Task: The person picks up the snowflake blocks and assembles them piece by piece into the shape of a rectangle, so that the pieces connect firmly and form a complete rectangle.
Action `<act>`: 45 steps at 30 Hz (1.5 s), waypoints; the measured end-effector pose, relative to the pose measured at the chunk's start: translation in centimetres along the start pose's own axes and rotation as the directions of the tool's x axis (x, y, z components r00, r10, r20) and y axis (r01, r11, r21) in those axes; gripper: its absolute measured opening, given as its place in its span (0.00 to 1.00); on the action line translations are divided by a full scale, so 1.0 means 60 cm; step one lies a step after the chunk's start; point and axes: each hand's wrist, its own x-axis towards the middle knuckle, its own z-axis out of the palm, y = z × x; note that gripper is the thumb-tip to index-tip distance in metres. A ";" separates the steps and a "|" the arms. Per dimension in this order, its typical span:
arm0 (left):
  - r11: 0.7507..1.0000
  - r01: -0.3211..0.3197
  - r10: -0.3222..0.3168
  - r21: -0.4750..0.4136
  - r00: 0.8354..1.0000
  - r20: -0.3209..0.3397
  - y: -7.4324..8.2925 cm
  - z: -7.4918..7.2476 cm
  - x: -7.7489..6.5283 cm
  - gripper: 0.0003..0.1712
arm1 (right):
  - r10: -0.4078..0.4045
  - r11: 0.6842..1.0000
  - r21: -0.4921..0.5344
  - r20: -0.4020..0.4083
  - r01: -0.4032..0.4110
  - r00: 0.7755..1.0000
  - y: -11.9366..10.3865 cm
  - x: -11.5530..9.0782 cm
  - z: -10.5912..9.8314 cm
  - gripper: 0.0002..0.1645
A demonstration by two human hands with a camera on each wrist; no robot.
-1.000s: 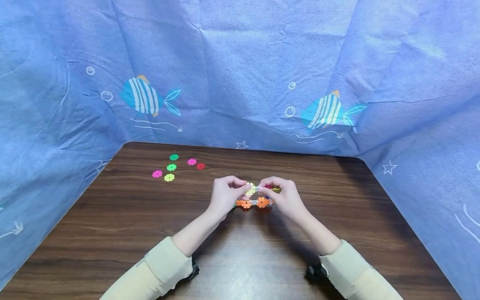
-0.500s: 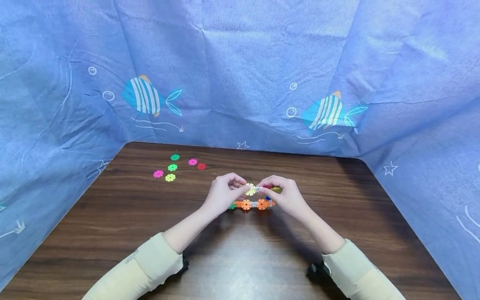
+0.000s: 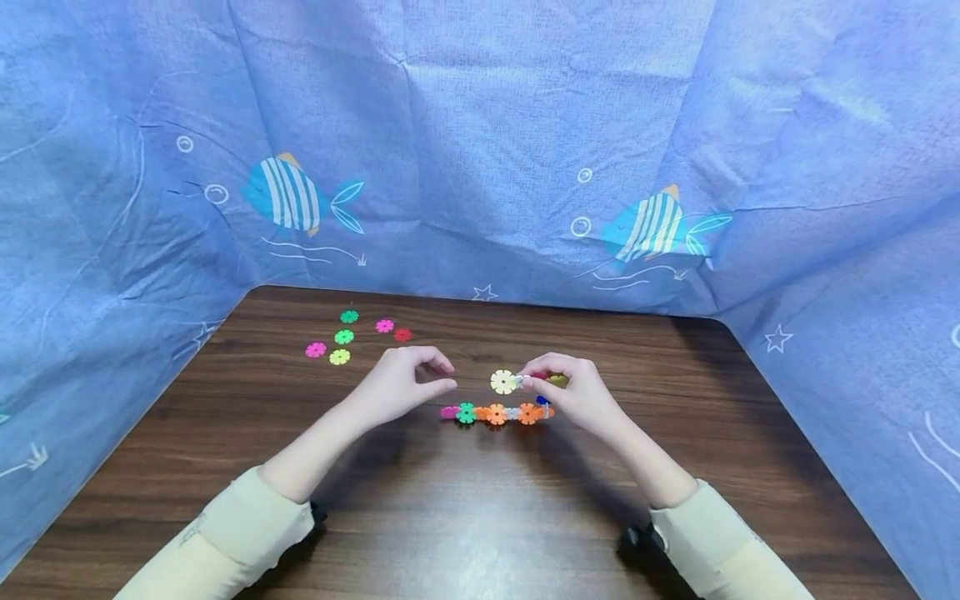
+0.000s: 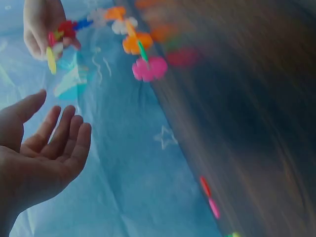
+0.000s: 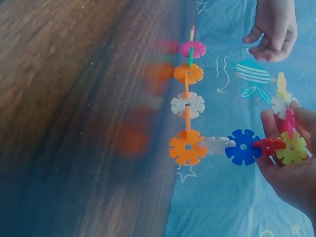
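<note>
A chain of notched plastic snowflake discs point(image 3: 528, 414) bends round into an open shape, its front run of orange, white, green and pink pieces close above the table. My right hand point(image 3: 573, 392) pinches it near one end. From those fingertips a pale yellow disc point(image 3: 503, 382) sticks out to the left. The right wrist view shows a white disc point(image 5: 284, 106) at the thumb, and red and yellow ones by the palm; a blue disc point(image 5: 243, 147) lies further along. Left of the chain, my left hand point(image 3: 393, 383) holds nothing, thumb and fingers apart.
Loose snowflake discs lie at the table's back left: two pink point(image 3: 316, 350), two green point(image 3: 344, 337), one yellow point(image 3: 340, 357) and one red point(image 3: 402, 335). A blue fish-print cloth point(image 3: 480, 167) hangs behind and beside the brown table point(image 3: 480, 517).
My left hand has let go of the pale yellow disc and drawn back to the left. The right hand keeps its hold almost in place. More of the chain's left end shows.
</note>
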 end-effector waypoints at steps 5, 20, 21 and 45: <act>0.991 -0.041 0.038 0.131 0.999 0.026 -0.029 -0.029 -0.008 0.11 | 0.008 1.000 0.003 0.001 -0.008 1.000 0.002 -0.002 -0.005 0.05; 0.946 -0.128 0.107 0.298 0.991 0.085 -0.163 -0.094 -0.024 0.21 | 0.005 1.000 -0.021 -0.011 -0.005 1.000 0.011 -0.007 -0.015 0.03; 0.946 -0.114 0.090 0.305 0.992 0.091 -0.171 -0.097 -0.025 0.21 | 0.008 1.000 -0.022 -0.011 -0.008 1.000 0.011 -0.008 -0.015 0.03; 0.926 0.010 -0.073 0.378 0.985 0.154 -0.301 -0.135 0.007 0.18 | 0.058 0.998 -0.021 0.033 -0.058 0.998 -0.029 -0.007 -0.020 0.04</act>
